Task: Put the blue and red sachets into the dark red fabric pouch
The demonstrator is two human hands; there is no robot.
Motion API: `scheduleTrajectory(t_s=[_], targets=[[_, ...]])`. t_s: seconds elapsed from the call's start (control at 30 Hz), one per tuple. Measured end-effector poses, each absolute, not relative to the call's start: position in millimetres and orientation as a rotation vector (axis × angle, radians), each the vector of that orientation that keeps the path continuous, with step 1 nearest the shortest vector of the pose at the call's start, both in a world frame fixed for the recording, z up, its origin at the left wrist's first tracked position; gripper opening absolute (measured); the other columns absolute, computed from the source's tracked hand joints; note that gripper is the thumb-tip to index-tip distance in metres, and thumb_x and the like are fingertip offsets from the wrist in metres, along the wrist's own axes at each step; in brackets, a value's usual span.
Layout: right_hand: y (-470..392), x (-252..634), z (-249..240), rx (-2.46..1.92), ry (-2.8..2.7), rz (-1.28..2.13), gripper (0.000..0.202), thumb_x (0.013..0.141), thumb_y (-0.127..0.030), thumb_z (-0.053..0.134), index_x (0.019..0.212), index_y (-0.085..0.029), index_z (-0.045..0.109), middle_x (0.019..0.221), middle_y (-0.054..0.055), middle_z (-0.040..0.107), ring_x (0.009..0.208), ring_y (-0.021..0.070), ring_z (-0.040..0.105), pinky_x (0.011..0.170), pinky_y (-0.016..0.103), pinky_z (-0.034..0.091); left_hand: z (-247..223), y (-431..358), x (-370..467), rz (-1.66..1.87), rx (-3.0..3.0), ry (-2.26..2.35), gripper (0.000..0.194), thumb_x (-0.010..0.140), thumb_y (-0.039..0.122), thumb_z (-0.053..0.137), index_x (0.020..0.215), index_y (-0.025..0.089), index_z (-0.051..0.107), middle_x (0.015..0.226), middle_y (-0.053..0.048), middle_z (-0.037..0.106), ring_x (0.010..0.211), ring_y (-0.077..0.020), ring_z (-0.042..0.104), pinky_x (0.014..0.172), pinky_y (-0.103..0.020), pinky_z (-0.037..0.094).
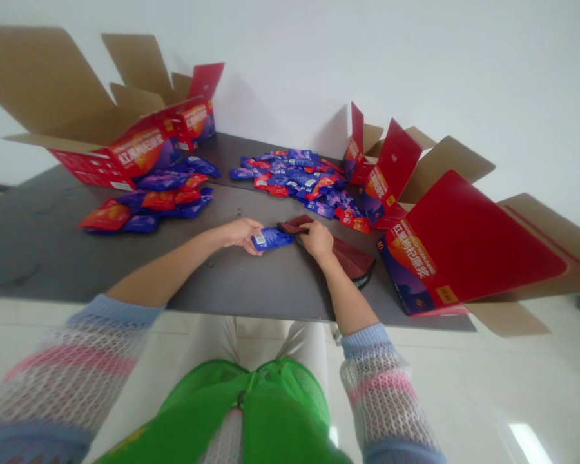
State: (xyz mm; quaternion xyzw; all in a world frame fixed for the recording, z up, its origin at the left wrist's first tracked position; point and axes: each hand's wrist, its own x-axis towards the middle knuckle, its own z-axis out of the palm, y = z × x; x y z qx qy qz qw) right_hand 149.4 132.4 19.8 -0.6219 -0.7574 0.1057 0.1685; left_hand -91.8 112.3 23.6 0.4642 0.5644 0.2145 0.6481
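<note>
Between my hands, a little above the grey table, is a flat blue sachet (272, 238) with a white label patch. My left hand (244, 234) grips its left end, fingers closed round the edge. My right hand (316, 240) is closed on a brown cloth (350, 259), whose bunched corner touches the sachet's right end. The rest of the cloth trails to the right over the table. Behind my hands lies a loose heap of blue and red sachets (294, 174). Left of my left hand are stacked sachets (159, 196) in overlapping rows.
Open red cartons stand at both sides: a large left carton (145, 151), a smaller one (198, 122) behind it, and several at right, the nearest right carton (415, 264) by the front edge. Their flaps spread outward. A white wall (280, 77) rises behind the table (212, 277).
</note>
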Motion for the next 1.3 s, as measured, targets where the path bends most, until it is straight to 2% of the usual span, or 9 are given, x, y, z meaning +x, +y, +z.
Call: scheduleTrajectory(t_s=[0.13,0.27,0.4,0.53,0.73,0.97,1.03,1.17,1.3], targets=[[117,145,22,-1.692,-2.005,0.251,0.031,0.087,-0.023,0.056,0.109,-0.026,0.077,0.104,0.007,0.068,0.094,0.0206,0.064,0.085,0.031,0.049,19,112,-69,0.526,1.074,1.519,0.031,0.099,0.025,0.043,0.123,0.011,0.058,0.056,-0.008,0.065,0.048,-0.0237,0.069,0.056,-0.034,0.058],[101,129,21,-1.476,-2.026,0.275,0.028,0.087,-0.023,0.054,0.105,-0.021,0.077,0.095,0.006,0.068,0.088,0.0192,0.064,0.086,0.03,0.049,14,112,-63,0.578,1.13,1.548,0.033,0.098,0.025,0.047,0.124,0.01,0.06,0.049,-0.004,0.059,0.045,-0.0229,0.066,0.056,-0.035,0.058],[105,115,15,-1.457,-2.215,0.428,0.031,0.081,-0.018,0.058,0.105,-0.024,0.077,0.102,0.004,0.072,0.093,0.019,0.066,0.087,0.029,0.05,19,112,-80,0.551,1.07,1.322,0.027,0.094,0.013,0.045,0.112,0.009,0.064,0.061,-0.009,0.069,0.056,-0.0238,0.072,0.066,-0.037,0.061],[118,115,14,-1.683,-2.192,0.284,0.034,0.082,-0.021,0.058,0.11,-0.028,0.076,0.11,0.005,0.072,0.099,0.0233,0.068,0.084,0.032,0.051,25,111,-91,0.552,1.015,1.19,0.019,0.094,0.013,0.045,0.096,0.008,0.064,0.067,-0.011,0.072,0.062,-0.0231,0.074,0.073,-0.038,0.061],[134,140,13,-1.883,-1.976,0.219,0.031,0.086,-0.029,0.058,0.111,-0.028,0.076,0.114,0.008,0.071,0.1,0.0271,0.068,0.085,0.037,0.052,17,113,-98,0.559,0.994,1.116,0.017,0.095,0.021,0.053,0.095,0.007,0.062,0.073,-0.016,0.073,0.065,-0.0262,0.074,0.075,-0.044,0.061],[137,141,8,-1.598,-1.846,0.33,0.031,0.094,-0.03,0.053,0.116,-0.02,0.073,0.114,0.007,0.072,0.105,0.02,0.065,0.093,0.03,0.048,19,115,-100,0.532,0.98,1.174,0.021,0.098,0.018,0.044,0.099,0.007,0.061,0.075,-0.019,0.074,0.068,-0.0281,0.075,0.077,-0.044,0.06],[129,130,10,-1.585,-1.972,0.324,0.03,0.094,-0.03,0.054,0.117,-0.025,0.073,0.113,0.005,0.07,0.103,0.0195,0.065,0.089,0.029,0.048,20,115,-98,0.526,0.974,1.207,0.021,0.099,0.018,0.043,0.098,0.008,0.061,0.074,-0.017,0.074,0.068,-0.0265,0.075,0.076,-0.041,0.06],[107,113,18,-1.245,-2.475,0.383,0.033,0.094,-0.034,0.057,0.126,-0.035,0.069,0.102,0.002,0.067,0.095,0.0165,0.063,0.078,0.025,0.045,20,115,-93,0.553,0.949,1.276,0.024,0.095,0.009,0.041,0.092,0.01,0.065,0.069,-0.011,0.073,0.067,-0.0218,0.074,0.077,-0.036,0.059],[100,123,26,-0.961,-2.708,0.535,0.037,0.092,-0.026,0.06,0.127,-0.037,0.068,0.093,0.0,0.065,0.087,0.0139,0.062,0.075,0.023,0.041,24,111,-90,0.618,0.919,1.296,0.02,0.089,0.005,0.052,0.085,0.01,0.07,0.067,-0.007,0.072,0.059,-0.0163,0.068,0.073,-0.032,0.059]])
